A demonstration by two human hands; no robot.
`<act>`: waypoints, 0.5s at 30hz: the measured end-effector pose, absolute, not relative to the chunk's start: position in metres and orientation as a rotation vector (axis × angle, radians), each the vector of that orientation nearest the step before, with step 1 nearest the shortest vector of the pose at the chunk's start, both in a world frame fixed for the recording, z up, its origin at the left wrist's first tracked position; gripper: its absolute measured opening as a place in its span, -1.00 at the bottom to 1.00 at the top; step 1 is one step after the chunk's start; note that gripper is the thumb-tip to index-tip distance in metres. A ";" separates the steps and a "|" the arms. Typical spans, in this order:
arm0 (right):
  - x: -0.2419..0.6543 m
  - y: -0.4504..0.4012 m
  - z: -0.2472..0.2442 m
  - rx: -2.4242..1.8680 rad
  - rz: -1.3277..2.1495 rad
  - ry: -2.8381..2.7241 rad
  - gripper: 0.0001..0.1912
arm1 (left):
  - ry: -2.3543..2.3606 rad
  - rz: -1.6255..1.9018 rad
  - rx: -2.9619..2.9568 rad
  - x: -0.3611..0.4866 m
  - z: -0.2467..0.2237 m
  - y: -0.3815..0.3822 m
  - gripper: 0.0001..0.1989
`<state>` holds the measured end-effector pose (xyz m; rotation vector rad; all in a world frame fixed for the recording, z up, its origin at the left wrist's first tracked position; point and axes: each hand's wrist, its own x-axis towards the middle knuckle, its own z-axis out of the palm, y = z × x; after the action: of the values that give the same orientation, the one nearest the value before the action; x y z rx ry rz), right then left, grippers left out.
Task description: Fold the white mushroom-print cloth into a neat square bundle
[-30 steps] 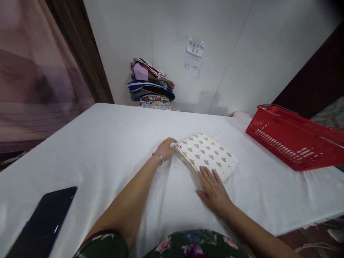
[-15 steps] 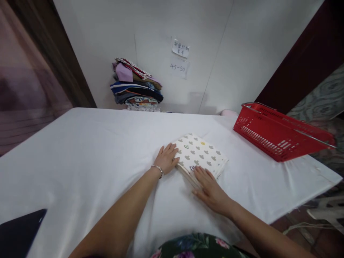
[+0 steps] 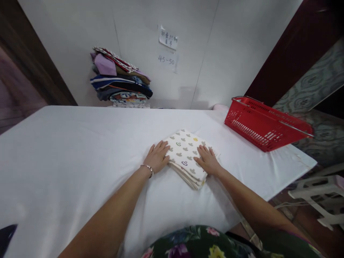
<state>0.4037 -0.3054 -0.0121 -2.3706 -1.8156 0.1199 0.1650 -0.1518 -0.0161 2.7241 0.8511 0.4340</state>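
A folded white cloth (image 3: 185, 148) with a grey mushroom-like print and a few coloured motifs lies on the white-covered table (image 3: 88, 143). Its stacked layers show along the near edge. My left hand (image 3: 158, 156), with a bracelet at the wrist, rests on the cloth's left corner, fingers stretched out. On the right part of the cloth my right hand (image 3: 208, 159) lies flat, fingers extended over the print. Neither hand grips the fabric.
A red plastic basket (image 3: 263, 125) with metal handles stands at the table's right end. Behind the far edge, a pile of folded fabrics (image 3: 122, 79) leans by the wall. A white stool (image 3: 317, 193) is at lower right; a dark object (image 3: 6, 238) sits at lower left.
My right hand has moved from the cloth's near edge up onto its right part. The left hand stays at the left corner. The camera view has shifted slightly right.
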 end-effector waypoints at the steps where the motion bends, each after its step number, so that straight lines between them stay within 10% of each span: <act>1: 0.404 -0.305 -0.010 -2.363 0.152 -1.814 -0.29 | 0.857 0.422 2.722 0.165 -0.014 -0.153 -0.52; 15: 0.443 -0.306 -0.025 -2.428 -0.044 -1.626 -0.38 | 0.566 0.330 2.806 0.184 -0.014 -0.191 -0.55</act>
<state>0.4435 -0.3065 -0.0254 -2.4284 -1.6261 -0.0439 0.1837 -0.1908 -0.0145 2.8062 0.5662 0.3302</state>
